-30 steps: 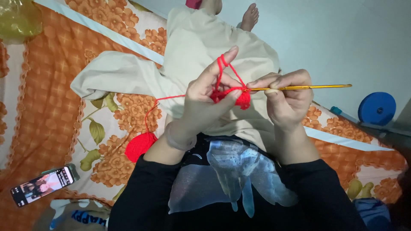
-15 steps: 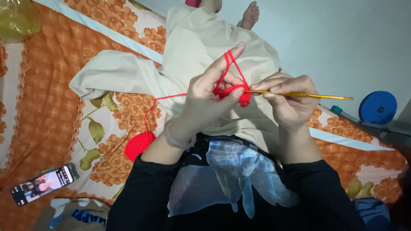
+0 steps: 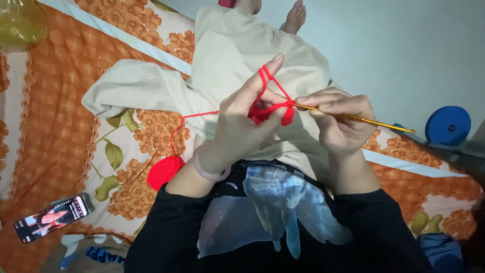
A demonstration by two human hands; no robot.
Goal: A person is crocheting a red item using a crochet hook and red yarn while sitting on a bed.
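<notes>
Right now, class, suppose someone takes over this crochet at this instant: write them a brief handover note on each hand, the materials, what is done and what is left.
Left hand: pinches the small red crochet piece, yarn strand looped over the raised forefinger.
Right hand: grips the golden crochet hook, tip at the piece.
Yarn ball: on the floral sheet, by the left forearm; phone further left.
Done: a small red piece.
Left: most yarn remains on the ball.
</notes>
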